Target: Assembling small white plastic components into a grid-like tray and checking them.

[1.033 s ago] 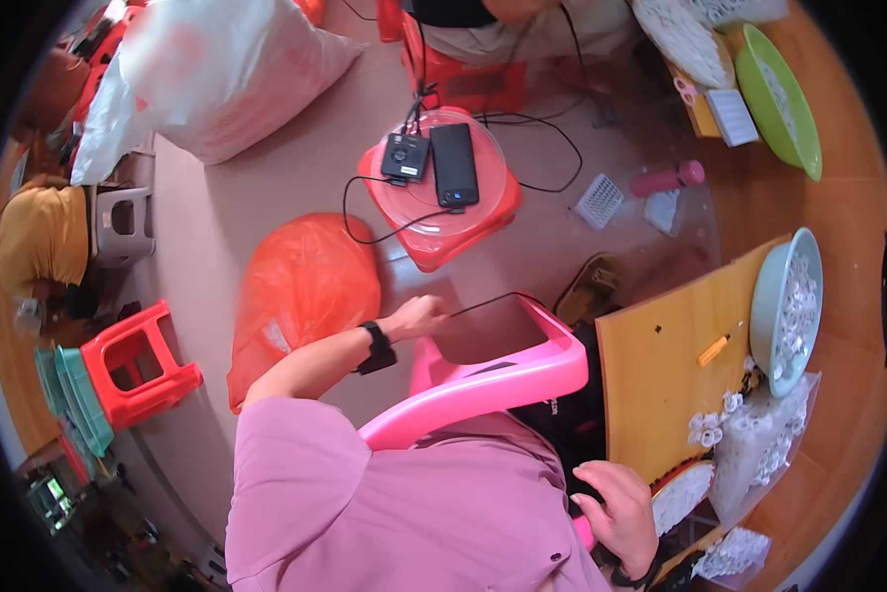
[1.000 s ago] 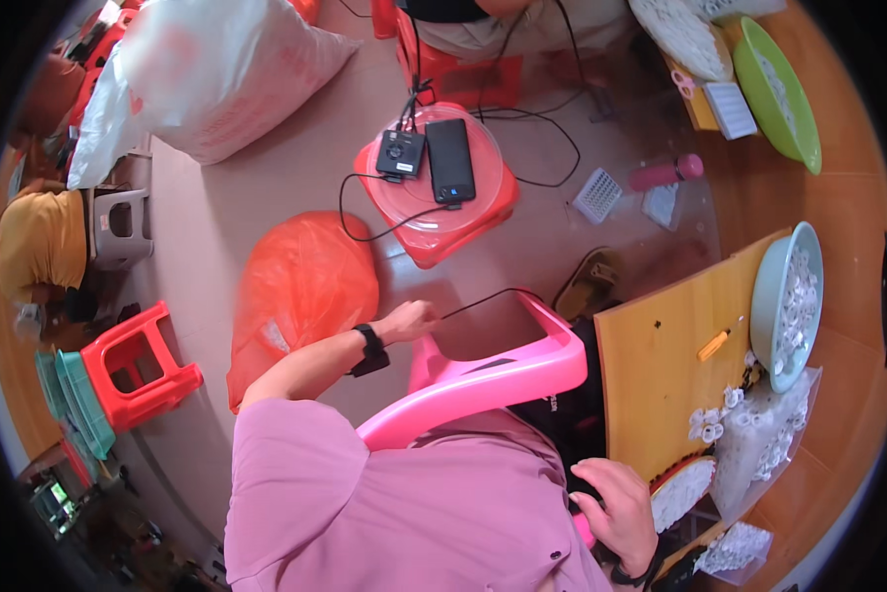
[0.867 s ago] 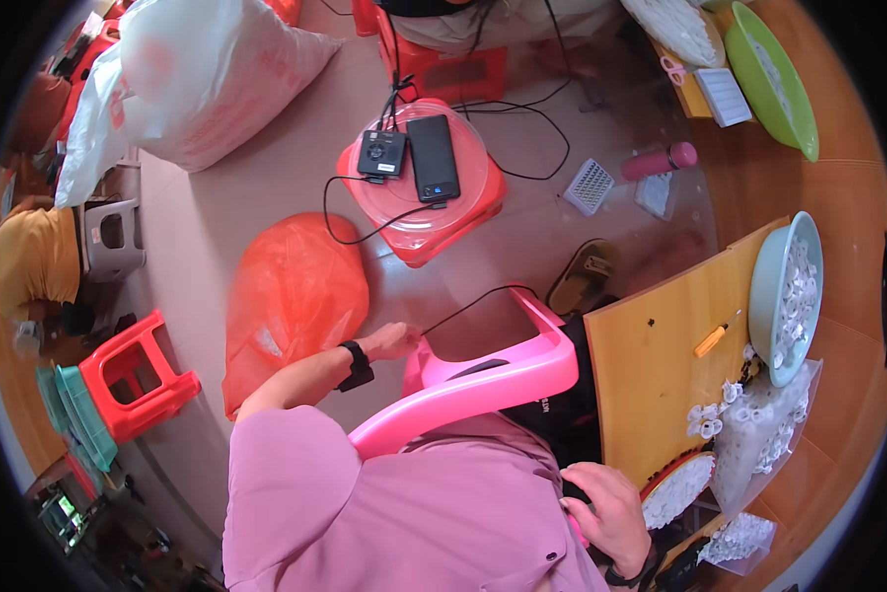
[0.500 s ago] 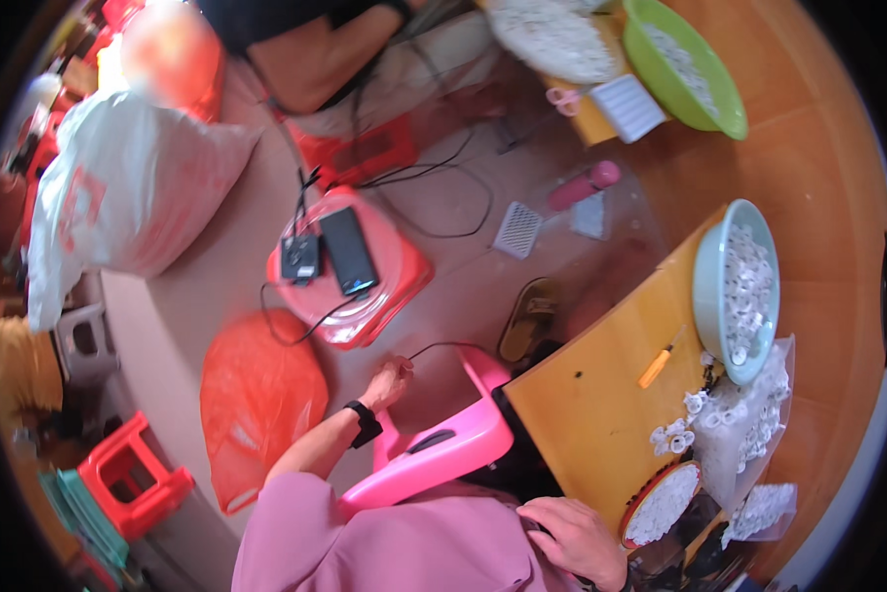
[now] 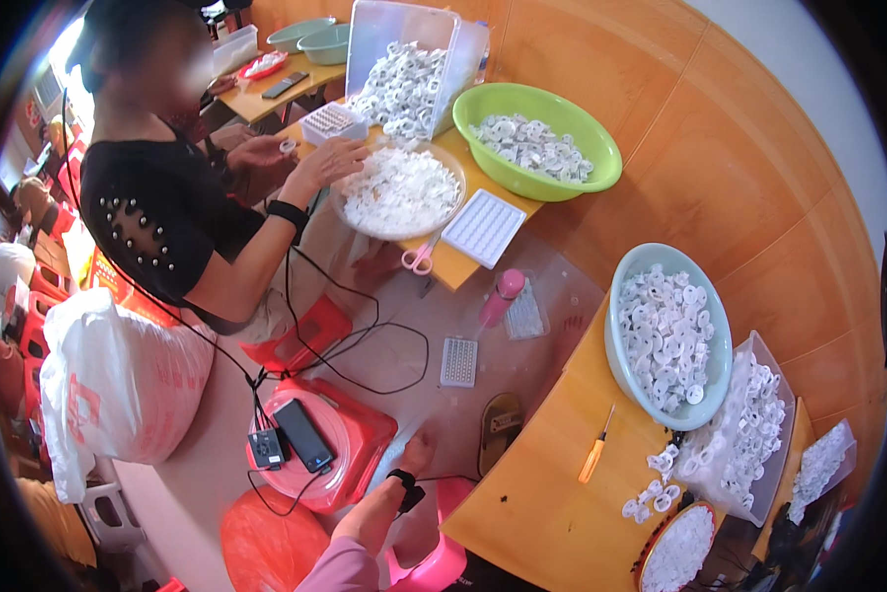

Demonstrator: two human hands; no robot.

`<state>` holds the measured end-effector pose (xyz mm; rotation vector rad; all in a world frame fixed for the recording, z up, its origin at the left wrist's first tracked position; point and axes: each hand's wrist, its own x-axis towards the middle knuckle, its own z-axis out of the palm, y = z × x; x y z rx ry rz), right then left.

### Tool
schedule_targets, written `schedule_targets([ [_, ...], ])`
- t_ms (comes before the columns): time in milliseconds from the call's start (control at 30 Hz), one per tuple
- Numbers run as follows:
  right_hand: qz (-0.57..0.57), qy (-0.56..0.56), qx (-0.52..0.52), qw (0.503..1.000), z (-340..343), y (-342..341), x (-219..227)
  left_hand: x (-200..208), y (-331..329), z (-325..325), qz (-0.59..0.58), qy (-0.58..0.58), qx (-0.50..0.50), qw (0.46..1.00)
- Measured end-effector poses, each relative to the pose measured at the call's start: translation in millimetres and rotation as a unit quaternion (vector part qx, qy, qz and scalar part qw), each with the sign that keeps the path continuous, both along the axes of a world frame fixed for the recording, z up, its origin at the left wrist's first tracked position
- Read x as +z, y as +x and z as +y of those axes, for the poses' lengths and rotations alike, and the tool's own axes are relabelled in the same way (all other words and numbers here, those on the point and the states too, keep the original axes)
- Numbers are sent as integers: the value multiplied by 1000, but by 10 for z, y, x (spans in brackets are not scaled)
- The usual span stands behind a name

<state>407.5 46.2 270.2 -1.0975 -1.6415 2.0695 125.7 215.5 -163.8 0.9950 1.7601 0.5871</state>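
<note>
Left hand (image 5: 419,452): 1, between the red stool (image 5: 379,434) and a sandal (image 5: 500,434), near the pink chair (image 5: 448,553); fingers look loosely curled, contents I cannot tell. Right hand: outside my view, state unknown. Thin black cable (image 5: 451,480): 1, running from beside the wrist toward the table edge; whether gripped, I cannot confirm. Progress, as I judge it: nothing visibly completed at the hand; on the yellow table (image 5: 522,483), white parts (image 5: 651,501) lie in a small cluster, with plenty left heaped in the blue basin (image 5: 722,340). Also listed: 1 screwdriver (image 5: 591,461); 2 black devices (image 5: 303,434) on the stool; 1 red bag (image 5: 271,543); 1 co-worker (image 5: 157,217) at another table. Obstructions: stool at the hand's left, table corner at its right.
</note>
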Motion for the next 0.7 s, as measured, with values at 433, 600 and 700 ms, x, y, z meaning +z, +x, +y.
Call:
schedule_targets([
  [433,-213,-106,27,971,-898,542,-619,-434,246,1558,178,121,18,976],
  [600,-441,228,323,805,-2501,989,-1186,5,661,1896,218,64,62,972],
  [700,-430,198,283,835,-2816,1116,-1284,-140,787,1941,245,66,55,966],
])
